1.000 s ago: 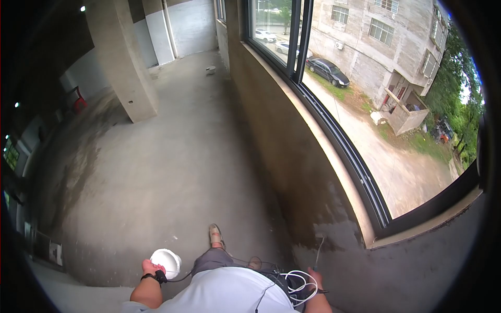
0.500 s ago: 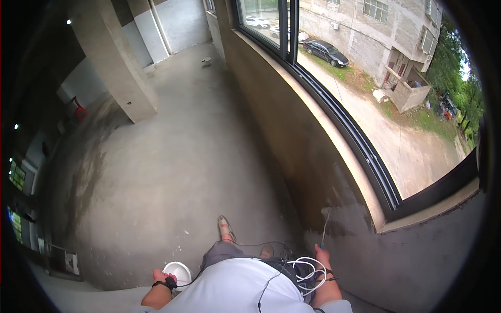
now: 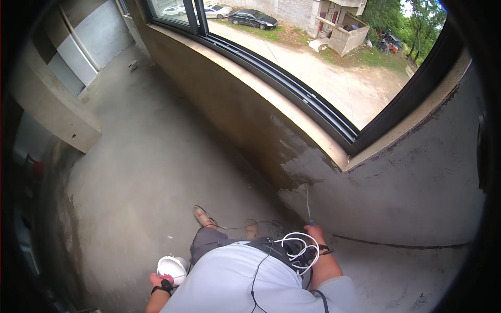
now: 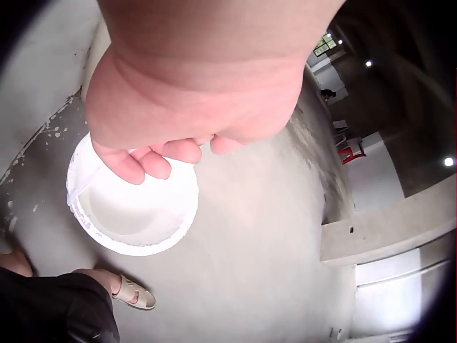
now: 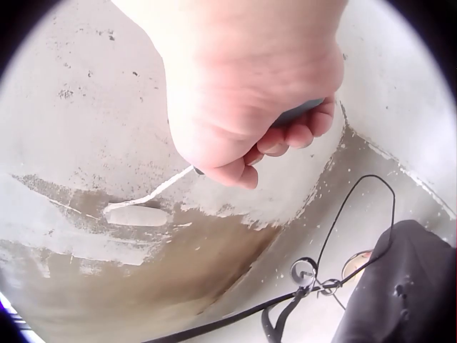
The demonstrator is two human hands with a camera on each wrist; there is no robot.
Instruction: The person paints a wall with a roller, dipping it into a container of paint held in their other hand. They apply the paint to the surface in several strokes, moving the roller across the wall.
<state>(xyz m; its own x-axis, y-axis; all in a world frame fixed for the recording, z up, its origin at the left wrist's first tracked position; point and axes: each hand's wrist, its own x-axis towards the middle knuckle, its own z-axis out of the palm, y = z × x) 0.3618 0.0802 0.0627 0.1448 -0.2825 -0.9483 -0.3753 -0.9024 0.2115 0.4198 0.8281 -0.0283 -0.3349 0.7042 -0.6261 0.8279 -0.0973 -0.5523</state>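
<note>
Lower left in the head view, holding a round white bucket [image 3: 176,269] in the curled left hand [image 3: 158,280]; right of lower centre, clasping a small white roller [image 5: 137,215] by its blue-grey handle [image 5: 296,113] in the right hand [image 3: 313,231], against the grey wall [image 3: 386,190]. Probably light, stiff, slippery-ended; best held there.

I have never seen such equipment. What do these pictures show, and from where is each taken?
There is no machine: a person works bare-handed. The wide view is taken from the head, looking forward and down; the two close views are taken from the wrists. The left hand holds a white bucket, pale inside. The right hand holds a small roller at the wall below the window; the wall is partly pale grey, partly brown.
</note>
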